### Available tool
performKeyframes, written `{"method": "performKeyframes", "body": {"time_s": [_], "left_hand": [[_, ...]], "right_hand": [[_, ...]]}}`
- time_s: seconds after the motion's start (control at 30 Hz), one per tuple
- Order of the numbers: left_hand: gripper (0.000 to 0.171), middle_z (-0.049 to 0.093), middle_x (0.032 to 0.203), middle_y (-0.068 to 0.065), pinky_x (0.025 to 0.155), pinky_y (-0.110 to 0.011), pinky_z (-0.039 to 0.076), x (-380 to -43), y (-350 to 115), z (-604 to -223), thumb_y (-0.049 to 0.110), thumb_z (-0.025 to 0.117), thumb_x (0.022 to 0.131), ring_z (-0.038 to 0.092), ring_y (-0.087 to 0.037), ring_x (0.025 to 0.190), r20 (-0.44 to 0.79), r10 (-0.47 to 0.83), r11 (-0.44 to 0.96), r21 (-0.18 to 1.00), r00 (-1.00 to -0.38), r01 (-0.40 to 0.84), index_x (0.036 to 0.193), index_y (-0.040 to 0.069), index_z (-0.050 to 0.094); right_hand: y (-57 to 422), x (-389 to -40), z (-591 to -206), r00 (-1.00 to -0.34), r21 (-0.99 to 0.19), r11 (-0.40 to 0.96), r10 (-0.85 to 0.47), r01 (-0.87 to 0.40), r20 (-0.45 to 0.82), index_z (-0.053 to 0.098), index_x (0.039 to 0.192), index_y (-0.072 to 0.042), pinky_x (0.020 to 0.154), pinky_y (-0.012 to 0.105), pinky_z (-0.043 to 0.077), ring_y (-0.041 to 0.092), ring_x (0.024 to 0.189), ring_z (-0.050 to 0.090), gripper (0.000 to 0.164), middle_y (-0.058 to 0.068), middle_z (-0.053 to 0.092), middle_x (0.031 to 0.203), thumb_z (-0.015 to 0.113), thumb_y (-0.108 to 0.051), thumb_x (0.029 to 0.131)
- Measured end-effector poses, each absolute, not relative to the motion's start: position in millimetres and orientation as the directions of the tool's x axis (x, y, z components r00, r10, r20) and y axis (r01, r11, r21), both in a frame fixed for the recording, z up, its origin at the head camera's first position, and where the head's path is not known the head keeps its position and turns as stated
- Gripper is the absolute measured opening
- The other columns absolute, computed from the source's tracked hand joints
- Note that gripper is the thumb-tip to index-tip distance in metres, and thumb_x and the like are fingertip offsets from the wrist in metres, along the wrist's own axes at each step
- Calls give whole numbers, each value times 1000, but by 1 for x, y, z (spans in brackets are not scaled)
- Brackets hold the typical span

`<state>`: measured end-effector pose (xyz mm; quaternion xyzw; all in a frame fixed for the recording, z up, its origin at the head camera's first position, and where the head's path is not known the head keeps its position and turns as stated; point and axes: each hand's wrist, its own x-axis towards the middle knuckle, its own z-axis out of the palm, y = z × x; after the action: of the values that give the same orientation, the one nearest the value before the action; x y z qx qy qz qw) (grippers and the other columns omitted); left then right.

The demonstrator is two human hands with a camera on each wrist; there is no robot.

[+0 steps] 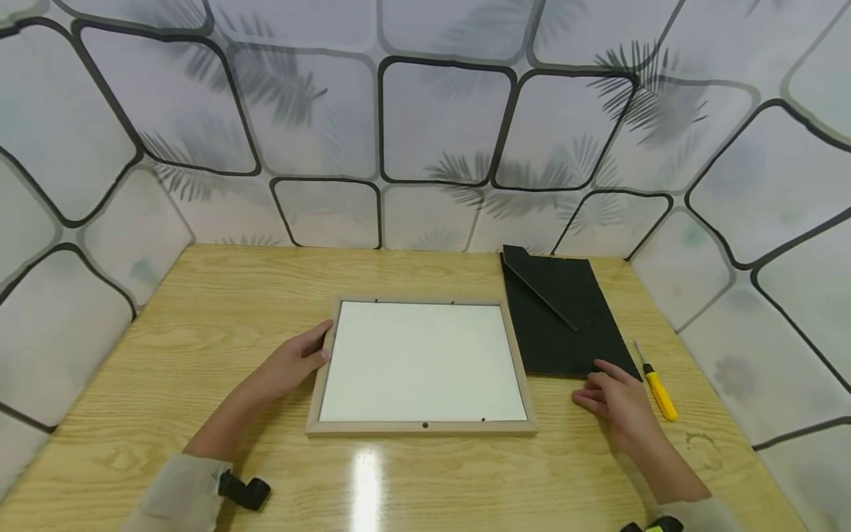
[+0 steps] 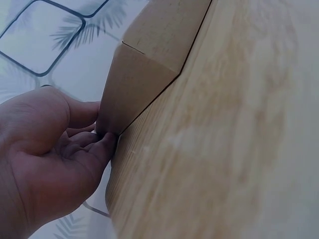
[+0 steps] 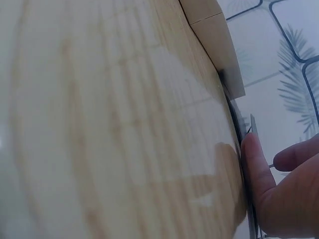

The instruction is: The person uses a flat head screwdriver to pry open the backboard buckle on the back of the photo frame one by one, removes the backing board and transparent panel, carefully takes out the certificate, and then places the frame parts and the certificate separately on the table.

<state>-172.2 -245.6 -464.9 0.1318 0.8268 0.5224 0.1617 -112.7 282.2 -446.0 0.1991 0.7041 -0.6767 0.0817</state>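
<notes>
A light wooden picture frame (image 1: 425, 427) lies flat on the table with a white sheet (image 1: 422, 362) filling its inside. Small dark tabs sit along its far and near sides. My left hand (image 1: 292, 363) pinches the frame's left side between thumb and fingers; the left wrist view shows the fingertips low at the frame's corner (image 2: 139, 89). To the right lies a black backing board (image 1: 565, 318) with a stand flap on it, its far left part close beside the frame. My right hand (image 1: 621, 403) is at the board's near edge, fingers loosely bent, fingertips touching the edge.
A screwdriver (image 1: 660, 391) with a yellow handle lies right of the backing board, close to my right hand. The wooden table (image 1: 219, 295) meets patterned walls (image 1: 445, 118) at the back and both sides.
</notes>
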Motion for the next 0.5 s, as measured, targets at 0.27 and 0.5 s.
{"method": "performKeyframes", "body": {"time_s": [0.27, 0.5], "left_hand": [[62, 11, 168, -17, 123, -57, 17, -171, -248, -466, 21, 44, 110, 10, -38, 155, -116, 385, 408, 911, -916, 56, 163, 8, 14], [63, 10, 168, -19, 122, -58, 17, -173, -246, -467, 20, 45, 109, 9, -40, 155, -106, 399, 399, 914, -911, 68, 162, 7, 14]], "right_hand": [[259, -113, -437, -935, -917, 216, 199, 334, -294, 34, 156, -2, 80, 27, 61, 8, 83, 70, 54, 4, 66, 109, 47, -20, 107], [211, -111, -427, -995, -768, 637, 98, 62, 1, 56, 142, -6, 85, 29, 55, 21, 104, 62, 42, 14, 59, 129, 50, -30, 107]]}}
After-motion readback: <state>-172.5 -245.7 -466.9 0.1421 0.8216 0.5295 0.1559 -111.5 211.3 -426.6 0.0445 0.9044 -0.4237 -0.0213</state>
